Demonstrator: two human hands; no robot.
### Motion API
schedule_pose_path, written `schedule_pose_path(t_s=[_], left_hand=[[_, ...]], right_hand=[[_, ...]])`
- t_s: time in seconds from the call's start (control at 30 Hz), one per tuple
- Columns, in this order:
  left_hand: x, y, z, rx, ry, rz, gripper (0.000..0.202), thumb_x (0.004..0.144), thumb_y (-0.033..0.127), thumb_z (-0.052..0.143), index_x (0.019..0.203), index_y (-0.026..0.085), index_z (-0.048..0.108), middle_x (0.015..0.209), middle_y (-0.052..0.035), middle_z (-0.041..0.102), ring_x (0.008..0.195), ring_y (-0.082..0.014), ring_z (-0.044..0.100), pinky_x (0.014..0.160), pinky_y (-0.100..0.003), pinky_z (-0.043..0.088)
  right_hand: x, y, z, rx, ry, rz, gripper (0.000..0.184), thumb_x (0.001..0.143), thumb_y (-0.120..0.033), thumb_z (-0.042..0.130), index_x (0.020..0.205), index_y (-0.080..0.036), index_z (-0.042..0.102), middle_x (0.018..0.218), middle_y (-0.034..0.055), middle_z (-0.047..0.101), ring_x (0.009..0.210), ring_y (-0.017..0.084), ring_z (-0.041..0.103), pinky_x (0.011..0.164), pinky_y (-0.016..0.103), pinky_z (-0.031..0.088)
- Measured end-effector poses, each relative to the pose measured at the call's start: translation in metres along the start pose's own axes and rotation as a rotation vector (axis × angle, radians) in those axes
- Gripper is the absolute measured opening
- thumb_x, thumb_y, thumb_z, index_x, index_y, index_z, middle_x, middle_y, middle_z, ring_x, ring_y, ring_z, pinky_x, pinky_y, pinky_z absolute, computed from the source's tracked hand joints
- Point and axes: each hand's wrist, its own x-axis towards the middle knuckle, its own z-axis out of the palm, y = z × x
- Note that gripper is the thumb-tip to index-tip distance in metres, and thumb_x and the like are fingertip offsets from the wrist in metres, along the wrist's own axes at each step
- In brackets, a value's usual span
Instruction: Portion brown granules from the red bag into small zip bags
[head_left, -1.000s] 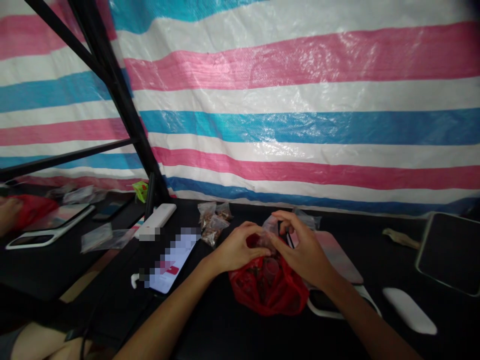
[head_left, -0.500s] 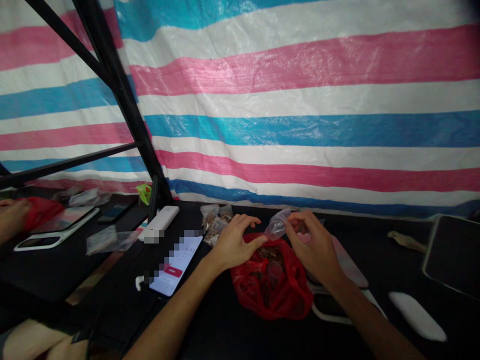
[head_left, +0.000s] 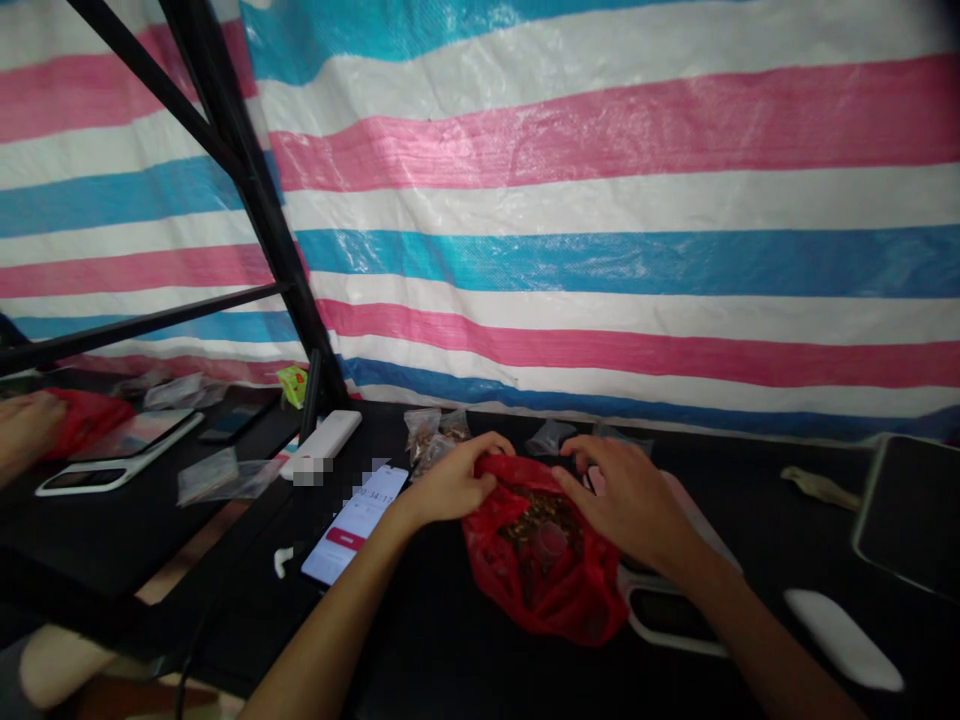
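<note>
A red plastic bag stands with its mouth spread wide in front of me. Inside it lie many small brownish-gold pieces, too small to name, and a small clear cup rests among them. At the bag's left rim, my left hand pinches the red plastic between thumb and fingers. My right hand is over the right rim, thumb and fingers apart, holding nothing that I can see. A clear plastic bag lies just behind the red one.
Filled clear bags lie behind my left hand. A phone, white earbud and white power bank are to the left. A scale is under my right arm, near a white case. Another person's hand is far left.
The clear plastic bag has left my right hand and now lies behind the red bag. My left hand has moved onto the red rim, and the mouth is spread wider.
</note>
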Motion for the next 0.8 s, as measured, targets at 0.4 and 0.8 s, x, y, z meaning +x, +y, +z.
schedule_pose_path(t_s=[0.4,0.8], left_hand=[[0.002,0.007,-0.006,0.303,0.189,-0.118,0.037,0.101,0.028,0.037,0.1,0.022,0.074,0.1,-0.0027,0.076,0.095,-0.02,0.069,0.091,-0.032,0.051],[-0.006,-0.012,0.005,1.092,0.435,-0.588,0.037,0.096,0.041,0.057,0.117,0.012,0.065,0.124,-0.021,0.061,0.122,-0.0365,0.053,0.094,-0.043,0.049]], right_hand=[[0.001,0.002,0.001,-0.073,0.018,-0.036,0.026,0.102,-0.029,0.047,0.108,-0.025,0.072,0.104,0.0052,0.08,0.093,0.027,0.073,0.089,0.043,0.046],[-0.001,0.0,0.004,-0.122,0.051,-0.03,0.025,0.101,-0.03,0.049,0.1,-0.024,0.074,0.104,0.0051,0.08,0.095,0.028,0.073,0.086,0.045,0.047]])
